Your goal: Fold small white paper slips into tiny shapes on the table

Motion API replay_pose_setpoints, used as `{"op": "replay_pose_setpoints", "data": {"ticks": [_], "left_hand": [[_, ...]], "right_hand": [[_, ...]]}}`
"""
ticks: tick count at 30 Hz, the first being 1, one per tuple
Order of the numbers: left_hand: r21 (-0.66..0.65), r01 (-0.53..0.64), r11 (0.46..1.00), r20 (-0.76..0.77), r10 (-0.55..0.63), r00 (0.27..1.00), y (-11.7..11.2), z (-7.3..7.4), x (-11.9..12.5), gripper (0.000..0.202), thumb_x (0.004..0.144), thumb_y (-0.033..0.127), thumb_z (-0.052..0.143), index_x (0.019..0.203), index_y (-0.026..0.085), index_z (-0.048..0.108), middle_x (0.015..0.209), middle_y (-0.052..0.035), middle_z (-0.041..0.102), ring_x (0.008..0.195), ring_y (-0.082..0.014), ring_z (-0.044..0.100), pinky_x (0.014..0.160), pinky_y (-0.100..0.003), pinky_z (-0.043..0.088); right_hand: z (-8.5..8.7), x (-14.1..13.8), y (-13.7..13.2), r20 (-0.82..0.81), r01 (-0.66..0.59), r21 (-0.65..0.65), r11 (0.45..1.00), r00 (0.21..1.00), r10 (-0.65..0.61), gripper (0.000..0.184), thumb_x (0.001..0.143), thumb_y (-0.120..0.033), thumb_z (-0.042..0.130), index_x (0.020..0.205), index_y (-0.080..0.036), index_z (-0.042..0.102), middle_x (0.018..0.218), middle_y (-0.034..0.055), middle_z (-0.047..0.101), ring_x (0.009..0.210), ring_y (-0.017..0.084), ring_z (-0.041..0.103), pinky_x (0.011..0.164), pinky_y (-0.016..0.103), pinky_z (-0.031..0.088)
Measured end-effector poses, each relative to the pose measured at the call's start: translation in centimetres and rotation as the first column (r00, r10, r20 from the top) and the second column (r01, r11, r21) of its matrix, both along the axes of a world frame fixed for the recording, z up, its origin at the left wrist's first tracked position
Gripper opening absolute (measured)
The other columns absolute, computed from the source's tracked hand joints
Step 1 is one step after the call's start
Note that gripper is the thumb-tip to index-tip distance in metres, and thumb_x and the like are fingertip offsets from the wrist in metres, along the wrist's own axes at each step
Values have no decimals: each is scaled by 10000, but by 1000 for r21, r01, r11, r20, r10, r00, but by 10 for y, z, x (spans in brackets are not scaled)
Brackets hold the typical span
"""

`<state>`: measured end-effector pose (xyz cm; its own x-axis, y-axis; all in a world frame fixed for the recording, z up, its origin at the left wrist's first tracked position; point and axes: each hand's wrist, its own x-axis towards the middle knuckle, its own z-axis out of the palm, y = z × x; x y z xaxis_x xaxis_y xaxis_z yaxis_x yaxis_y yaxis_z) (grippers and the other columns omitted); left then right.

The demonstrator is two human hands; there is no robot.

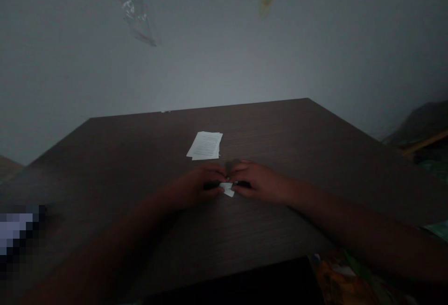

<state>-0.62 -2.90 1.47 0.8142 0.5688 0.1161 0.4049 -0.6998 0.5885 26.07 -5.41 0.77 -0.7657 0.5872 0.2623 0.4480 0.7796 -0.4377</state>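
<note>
A small folded piece of white paper (228,189) is held low over the table, between the fingertips of both hands. From the left, my left hand (203,184) pinches it between thumb and fingers. My right hand (261,182) grips its other side in the same way, fingertips almost meeting those of the left. The fingers cover part of the paper, so its full shape is hidden. Just beyond my hands lies a small stack of printed paper sheets (206,146), slightly fanned and touched by neither hand.
The dark wooden table (280,132) reaches back to a grey wall (224,62) with tape and plastic on it. At the left edge sits a pixelated bright-screened object (16,230). A black surface (241,284) and colourful material (343,279) lie along the near edge.
</note>
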Motion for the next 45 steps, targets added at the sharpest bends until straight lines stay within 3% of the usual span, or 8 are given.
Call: {"op": "replay_pose_setpoints", "data": {"ticks": [6, 11, 15, 20, 25, 37, 41, 45], "left_hand": [[106, 9, 994, -17, -7, 1000, -8, -2, 8, 281, 1009, 179, 625, 1235, 246, 779, 1336, -94, 774, 1262, -273, 711, 1172, -484, 544], [160, -59, 985, -26, 64, 998, -10, -6, 14, 262, 988, 144, 621, 1195, 231, 757, 1281, -80, 789, 1215, -269, 720, 1117, -435, 580], [178, -84, 981, 6, 84, 996, -7, -11, 13, 216, 975, 122, 627, 1089, 231, 775, 1168, -63, 793, 1103, -250, 738, 1024, -386, 602], [151, -109, 982, 26, 106, 994, -6, -13, 13, 170, 986, 145, 649, 1000, 215, 803, 1092, -71, 782, 1038, -242, 721, 970, -373, 579], [84, -249, 965, 21, 248, 968, -1, -14, 11, 100, 950, 235, 733, 897, 235, 819, 990, -68, 782, 1012, -271, 700, 977, -427, 551], [127, -462, 878, -35, 469, 882, -9, -18, 18, 194, 977, 287, 674, 871, 198, 809, 1341, -151, 721, 1290, -397, 588, 1127, -594, 488], [133, -464, 876, -61, 474, 878, -9, -17, 19, 185, 975, 292, 667, 877, 199, 794, 1347, -143, 715, 1302, -392, 592, 1123, -579, 492], [84, -443, 893, -20, 446, 895, -9, -12, 20, 168, 964, 323, 669, 890, 218, 777, 1208, -131, 749, 1203, -363, 659, 1081, -527, 512]], "right_hand": [[-7, -3, 1, -39, 24, 8, 1000, 999, -24, 174, 1097, -213, 618, 1116, -174, 786, 1113, 99, 773, 1077, 219, 709, 1025, 411, 555], [-15, -5, 0, -75, 93, 42, 995, 993, -90, 122, 1067, -207, 667, 1027, -186, 780, 987, 76, 738, 966, 224, 697, 922, 377, 563], [-17, -7, -1, -82, 121, 63, 991, 990, -116, 100, 1022, -189, 730, 1114, -181, 767, 1019, 78, 733, 988, 228, 691, 925, 378, 559], [-16, -8, 0, -30, 99, 113, 989, 995, -96, 113, 1060, -186, 676, 1029, -176, 784, 974, 78, 733, 941, 221, 680, 936, 400, 554], [-16, -7, 4, -52, 150, 44, 988, 988, -148, 135, 1063, -193, 686, 976, -184, 789, 957, 70, 726, 910, 205, 672, 870, 363, 553], [-11, -7, 4, -3, 342, -94, 935, 939, -343, 220, 1039, -200, 721, 820, -190, 707, 865, 41, 672, 890, 207, 634, 834, 347, 473], [-13, -7, 4, -20, 336, -105, 936, 940, -340, 206, 1015, -181, 733, 816, -198, 681, 870, 30, 664, 871, 195, 619, 817, 333, 454], [-14, -6, 3, -77, 307, -104, 946, 946, -316, 137, 968, -135, 754, 869, -200, 685, 906, 27, 681, 883, 193, 625, 816, 325, 451]]}}
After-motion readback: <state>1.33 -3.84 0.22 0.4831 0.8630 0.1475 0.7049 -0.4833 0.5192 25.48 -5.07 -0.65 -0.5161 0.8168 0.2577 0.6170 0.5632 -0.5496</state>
